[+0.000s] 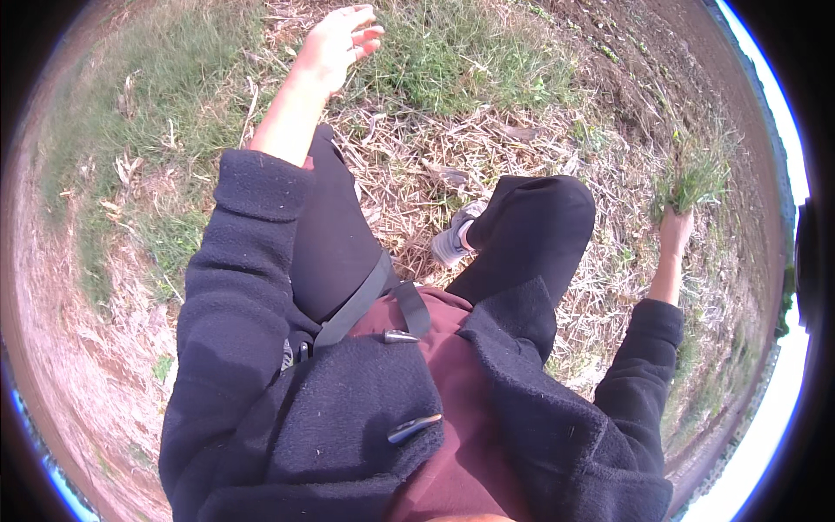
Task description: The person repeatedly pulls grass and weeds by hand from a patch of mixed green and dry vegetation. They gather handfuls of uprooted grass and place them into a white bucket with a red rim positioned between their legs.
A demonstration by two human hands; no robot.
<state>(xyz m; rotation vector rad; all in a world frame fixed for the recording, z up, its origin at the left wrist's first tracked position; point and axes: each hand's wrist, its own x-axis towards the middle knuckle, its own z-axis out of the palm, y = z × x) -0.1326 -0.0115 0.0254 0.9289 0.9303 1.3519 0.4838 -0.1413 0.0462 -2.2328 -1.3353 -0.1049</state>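
My left hand is raised in front of me, palm partly turned up and fingers loosely bent apart, with nothing seen in it. Behind it in the view lies a patch of green grass. Out to the right, my right hand grips a tuft of green grass near its lower end, the blades spreading beyond the fist. The fingers of that hand are mostly hidden from view.
My bent knees in dark trousers frame dry straw on the ground, with a light shoe on it. More grass grows at the left. Bare brown soil with small green plants lies at the upper right.
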